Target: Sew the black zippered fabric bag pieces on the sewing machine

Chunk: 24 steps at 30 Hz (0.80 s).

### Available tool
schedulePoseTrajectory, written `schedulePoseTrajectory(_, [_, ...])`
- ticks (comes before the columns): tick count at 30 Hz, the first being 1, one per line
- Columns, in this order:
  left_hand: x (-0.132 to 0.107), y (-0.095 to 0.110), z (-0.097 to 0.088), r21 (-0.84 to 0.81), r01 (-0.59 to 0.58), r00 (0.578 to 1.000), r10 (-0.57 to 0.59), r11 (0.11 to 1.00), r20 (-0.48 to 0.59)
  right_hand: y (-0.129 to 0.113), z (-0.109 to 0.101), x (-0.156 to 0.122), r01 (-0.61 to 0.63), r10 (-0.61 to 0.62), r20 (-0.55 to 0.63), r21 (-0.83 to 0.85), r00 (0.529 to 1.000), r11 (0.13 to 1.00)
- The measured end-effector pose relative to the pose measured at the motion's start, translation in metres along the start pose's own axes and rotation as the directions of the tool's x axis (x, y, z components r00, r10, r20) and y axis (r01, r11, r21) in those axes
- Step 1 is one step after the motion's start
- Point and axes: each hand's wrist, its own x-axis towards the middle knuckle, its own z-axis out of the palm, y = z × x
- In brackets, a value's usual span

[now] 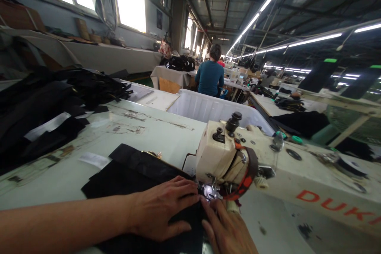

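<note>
A black fabric piece point(119, 180) lies on the sewing machine table, its near part under my hands. Along its far edge runs a gold-toothed zipper point(151, 153) with a pull. My left hand point(165, 206) rests flat on the cloth, fingers stretched toward the lit presser foot point(210, 191). Just right of the foot's front, my right hand point(228, 228) has its fingers extended at the cloth's edge, with the thumb apart. The cream sewing machine head point(216, 152) stands over the fabric. A white label strip point(94, 160) lies beside the cloth.
A heap of black fabric pieces point(44, 103) covers the table's left side. Behind the machine sits a translucent white plastic bin point(214, 107). A person in a teal top point(210, 77) sits farther back, facing away. The machine arm point(297, 174) extends to the right.
</note>
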Motion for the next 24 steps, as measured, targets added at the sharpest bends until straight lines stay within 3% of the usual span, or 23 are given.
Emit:
schedulePoseTrajectory(4, [0.001,0.001,0.0,-0.016,0.006,1.0,-0.006,1.0,0.01,0.0,0.002,0.001,0.023,-0.026,-0.066,-0.048,0.998,0.999])
schedulePoseTrajectory(10, [0.002,0.0,-0.001,-0.038,0.006,1.0,-0.007,0.999,-0.018,0.004,0.01,-0.006,0.054,-0.053,0.028,-0.052,0.998,0.997])
schedulePoseTrajectory(15, [0.002,-0.002,-0.002,-0.022,-0.002,1.0,0.001,1.0,-0.01,0.003,0.007,-0.005,0.048,-0.047,0.02,-0.037,0.999,0.998])
schedulePoseTrajectory(21, [-0.002,0.002,0.002,0.038,0.015,1.0,-0.015,0.999,-0.013,0.001,-0.004,-0.001,-0.023,0.024,-0.013,0.026,1.0,0.999])
schedulePoseTrajectory(24, [0.0,0.008,0.006,0.089,0.057,0.998,-0.058,0.994,0.012,-0.002,-0.011,0.0,-0.115,0.121,-0.047,0.108,0.992,0.987])
